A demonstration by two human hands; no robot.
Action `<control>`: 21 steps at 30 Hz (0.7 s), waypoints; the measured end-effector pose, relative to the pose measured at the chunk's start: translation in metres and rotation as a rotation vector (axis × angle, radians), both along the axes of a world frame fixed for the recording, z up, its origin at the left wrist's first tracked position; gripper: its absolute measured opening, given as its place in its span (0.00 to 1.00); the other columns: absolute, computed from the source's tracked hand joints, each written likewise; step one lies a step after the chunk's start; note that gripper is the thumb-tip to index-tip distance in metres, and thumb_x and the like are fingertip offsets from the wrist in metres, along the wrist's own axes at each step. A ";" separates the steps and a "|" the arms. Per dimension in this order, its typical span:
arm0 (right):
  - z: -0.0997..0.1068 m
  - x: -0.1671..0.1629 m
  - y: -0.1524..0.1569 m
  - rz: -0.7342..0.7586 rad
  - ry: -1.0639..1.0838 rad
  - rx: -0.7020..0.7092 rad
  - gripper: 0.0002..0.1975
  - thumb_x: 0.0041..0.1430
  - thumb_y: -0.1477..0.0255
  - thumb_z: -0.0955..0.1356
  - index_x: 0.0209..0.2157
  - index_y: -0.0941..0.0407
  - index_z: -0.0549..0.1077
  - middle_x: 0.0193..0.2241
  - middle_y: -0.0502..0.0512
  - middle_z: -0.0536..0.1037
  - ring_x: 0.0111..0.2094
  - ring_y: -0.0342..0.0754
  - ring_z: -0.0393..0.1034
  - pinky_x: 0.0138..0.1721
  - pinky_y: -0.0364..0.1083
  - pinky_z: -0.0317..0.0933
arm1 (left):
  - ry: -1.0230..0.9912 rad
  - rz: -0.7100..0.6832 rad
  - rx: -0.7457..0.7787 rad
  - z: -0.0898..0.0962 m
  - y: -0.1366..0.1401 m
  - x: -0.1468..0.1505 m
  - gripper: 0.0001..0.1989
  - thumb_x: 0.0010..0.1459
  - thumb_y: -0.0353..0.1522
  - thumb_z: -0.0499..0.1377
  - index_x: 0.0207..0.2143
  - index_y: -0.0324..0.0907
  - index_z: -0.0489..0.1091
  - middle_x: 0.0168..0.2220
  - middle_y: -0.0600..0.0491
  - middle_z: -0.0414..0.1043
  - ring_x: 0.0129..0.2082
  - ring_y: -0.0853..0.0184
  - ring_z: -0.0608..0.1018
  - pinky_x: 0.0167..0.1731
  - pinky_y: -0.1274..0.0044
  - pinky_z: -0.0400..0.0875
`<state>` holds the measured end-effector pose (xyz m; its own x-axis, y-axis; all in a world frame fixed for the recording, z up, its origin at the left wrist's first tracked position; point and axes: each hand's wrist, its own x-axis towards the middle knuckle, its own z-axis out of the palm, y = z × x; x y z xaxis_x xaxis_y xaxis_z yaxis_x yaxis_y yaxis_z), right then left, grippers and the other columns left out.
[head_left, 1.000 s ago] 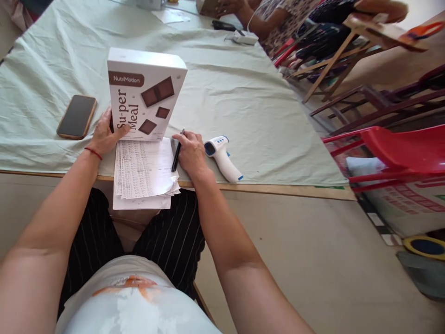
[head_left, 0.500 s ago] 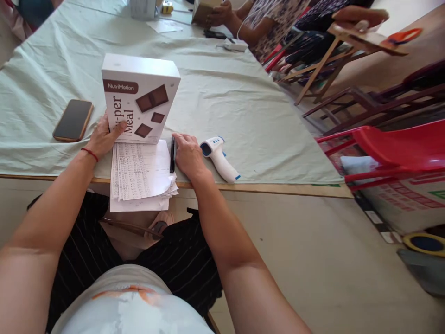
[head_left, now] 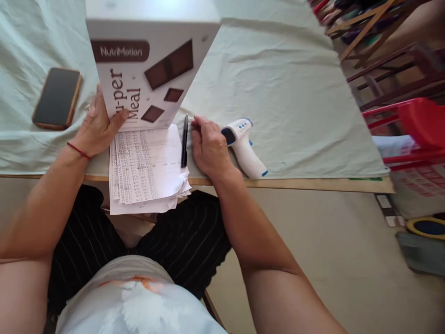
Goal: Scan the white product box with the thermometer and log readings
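My left hand (head_left: 99, 123) grips the lower left edge of a white NutriMotion box (head_left: 163, 60), thumb across its printed front. The box stands upright on the cloth-covered table, at the far end of a stack of handwritten sheets (head_left: 146, 171). Those papers overhang the table's near edge. Just right of them lies a black pen (head_left: 184, 141). My right hand (head_left: 212, 146) rests on the cloth beside the pen, apart from it, fingers loosely bent and holding nothing I can see. Close to its right lies a white and blue infrared thermometer (head_left: 245, 148).
A smartphone (head_left: 57, 98) in a brown case lies left of the box. The pale green tablecloth (head_left: 292, 102) reaches the table's front edge. Red plastic chairs (head_left: 424, 125) and dark wooden furniture stand beyond the right side. My lap is below the overhanging papers.
The view has moved in and tilted down, so the box looks larger and the far person is out of frame. A wider gap shows between my right hand and the pen.
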<state>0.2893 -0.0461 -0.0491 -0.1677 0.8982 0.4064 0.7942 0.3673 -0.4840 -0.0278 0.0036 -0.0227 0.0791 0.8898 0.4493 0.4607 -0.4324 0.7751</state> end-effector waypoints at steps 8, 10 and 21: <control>0.008 -0.001 -0.017 0.032 -0.079 0.031 0.24 0.74 0.65 0.57 0.66 0.53 0.65 0.59 0.65 0.77 0.62 0.60 0.71 0.65 0.65 0.66 | 0.079 -0.076 0.076 -0.004 -0.003 -0.005 0.30 0.58 0.61 0.63 0.53 0.53 0.73 0.56 0.47 0.73 0.65 0.46 0.70 0.71 0.54 0.57; 0.009 -0.003 -0.021 0.048 -0.085 0.032 0.24 0.74 0.66 0.57 0.67 0.52 0.64 0.60 0.65 0.76 0.63 0.61 0.70 0.65 0.64 0.66 | 0.109 -0.069 0.083 -0.002 -0.005 -0.006 0.31 0.60 0.62 0.60 0.55 0.53 0.73 0.55 0.46 0.74 0.62 0.46 0.72 0.68 0.55 0.61; 0.006 -0.018 -0.010 0.072 -0.094 0.026 0.25 0.70 0.74 0.58 0.65 0.59 0.67 0.60 0.69 0.77 0.61 0.62 0.71 0.64 0.67 0.66 | 0.213 0.010 0.018 0.008 -0.002 -0.013 0.40 0.65 0.63 0.51 0.59 0.40 0.72 0.57 0.38 0.76 0.60 0.48 0.77 0.61 0.58 0.71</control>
